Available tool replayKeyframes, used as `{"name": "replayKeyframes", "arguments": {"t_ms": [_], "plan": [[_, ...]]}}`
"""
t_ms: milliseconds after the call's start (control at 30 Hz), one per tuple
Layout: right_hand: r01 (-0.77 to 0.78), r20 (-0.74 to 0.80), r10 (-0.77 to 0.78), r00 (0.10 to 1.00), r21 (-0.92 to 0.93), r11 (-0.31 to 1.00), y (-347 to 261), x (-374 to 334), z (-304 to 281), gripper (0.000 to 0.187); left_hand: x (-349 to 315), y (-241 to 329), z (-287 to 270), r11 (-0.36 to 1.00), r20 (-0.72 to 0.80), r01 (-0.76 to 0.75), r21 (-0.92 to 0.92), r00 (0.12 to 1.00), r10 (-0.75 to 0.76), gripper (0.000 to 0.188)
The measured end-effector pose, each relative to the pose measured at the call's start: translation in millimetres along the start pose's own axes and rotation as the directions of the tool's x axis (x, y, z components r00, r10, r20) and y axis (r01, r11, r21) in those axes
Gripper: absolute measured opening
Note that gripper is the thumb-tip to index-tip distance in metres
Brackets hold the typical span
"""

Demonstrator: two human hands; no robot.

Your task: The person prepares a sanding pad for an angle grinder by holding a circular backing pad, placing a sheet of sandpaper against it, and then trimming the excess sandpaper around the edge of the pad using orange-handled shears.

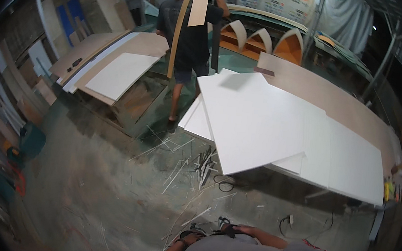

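Both my hands are low in the view, close against the front of my grey shirt. My left hand (192,237) has a dark band at its wrist and lies beside small dark shapes. My right hand (244,230) reaches in from the right, next to a black item (229,229) that I cannot make out. The fingers of both hands are mostly hidden, so their grip does not show. Ahead, a large white panel (256,122) lies askew on a stack of white boards (351,157) on a worktable.
A person (185,49) in dark clothes stands ahead, holding a long curved wooden strip (179,29). To the left is a table with a white sheet (122,77). Thin offcuts (205,165) and a cable loop (224,183) lie on the floor. Arched orange-brown cabinets (289,49) stand behind.
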State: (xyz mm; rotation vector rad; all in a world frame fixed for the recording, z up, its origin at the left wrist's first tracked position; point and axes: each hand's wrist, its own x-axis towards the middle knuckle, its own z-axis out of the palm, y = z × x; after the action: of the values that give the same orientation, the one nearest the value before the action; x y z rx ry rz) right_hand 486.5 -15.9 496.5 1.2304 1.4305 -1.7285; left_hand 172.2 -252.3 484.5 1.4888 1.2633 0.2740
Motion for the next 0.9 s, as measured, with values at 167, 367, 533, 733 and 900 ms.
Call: {"name": "replayKeyframes", "arguments": {"t_ms": [167,367,533,733,900], "plan": [[-0.209,0.047,0.242,0.969,0.678,0.705,31,-123,59,0.08,-8,1,-36,0.916,-0.005,0.359,-0.178,0.931,-0.366,0.057],[-0.061,-0.073,0.271,0.96,0.888,0.456,74,-181,116,0.077,56,73,-201,0.814,-0.676,-0.171,-0.555,0.663,-0.321,0.059],[0.055,-0.121,0.292,0.949,0.973,0.223,107,-201,179,0.075,89,241,-293,0.671,-0.579,-0.268,-0.691,0.761,-0.293,0.094],[0.176,-0.178,0.289,0.94,0.984,0.036,119,-216,198,0.073,133,292,-271,0.76,-0.752,-0.353,-0.546,0.607,-0.258,0.091],[0.252,-0.199,0.305,0.931,0.957,-0.146,149,-232,204,0.071,155,272,-250,0.802,-0.854,-0.398,-0.445,0.458,-0.246,0.078]]}}
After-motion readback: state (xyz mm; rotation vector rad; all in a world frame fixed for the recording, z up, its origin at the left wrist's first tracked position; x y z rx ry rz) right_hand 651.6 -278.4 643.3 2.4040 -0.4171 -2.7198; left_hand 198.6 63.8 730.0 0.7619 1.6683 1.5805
